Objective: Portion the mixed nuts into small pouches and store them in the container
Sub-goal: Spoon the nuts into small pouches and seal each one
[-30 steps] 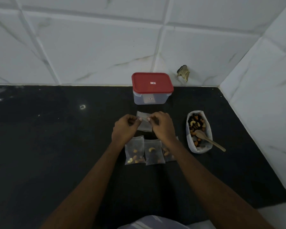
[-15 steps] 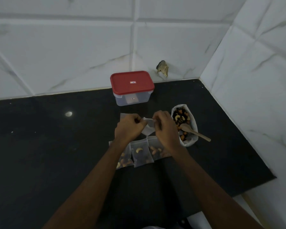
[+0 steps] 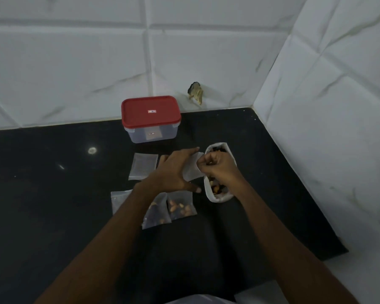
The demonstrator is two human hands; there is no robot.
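The bag of mixed nuts (image 3: 217, 189) is largely covered by the right hand (image 3: 218, 166), whose fingers are curled over it; whether anything is gripped cannot be told. An empty pouch (image 3: 192, 170) is pinched by the left hand (image 3: 176, 172), just left of the bag. Filled pouches (image 3: 181, 206) lie nearer, partly hidden by the forearm. The red-lidded container (image 3: 150, 119) stands behind, closed.
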